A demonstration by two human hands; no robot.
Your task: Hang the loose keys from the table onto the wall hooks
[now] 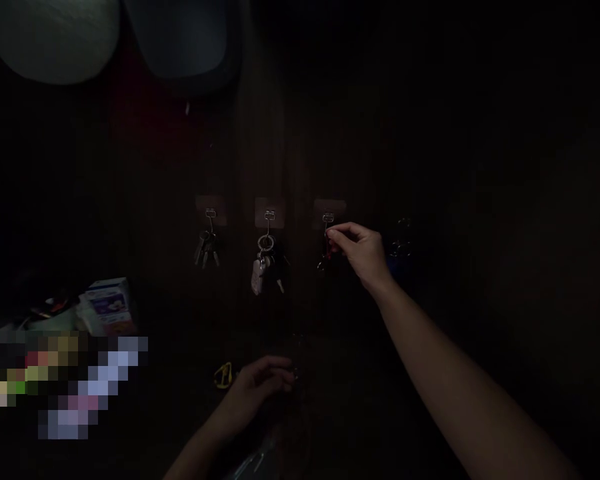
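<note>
The right hand (360, 253) pinches a bunch of dark keys (326, 250) hanging from the rightmost of three wall hooks (329, 218). Two other key bunches (263, 270) hang to its left. The left hand (260, 390) is low and curled; in the dimness, I cannot tell whether it holds anything. A yellow clip (223, 376) sits just left of it, and a small box (107, 305) stands farther left.

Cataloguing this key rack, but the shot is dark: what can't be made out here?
Head view only:
- Whatever the right hand pinches at the right-hand hook: hidden by its fingers and the darkness.
- What the left hand holds, if anything: hidden by its curled fingers and shadow.
- The things at lower left: covered by a pixelated patch.
- The shiny item at the bottom: cut off by the edge.
</note>
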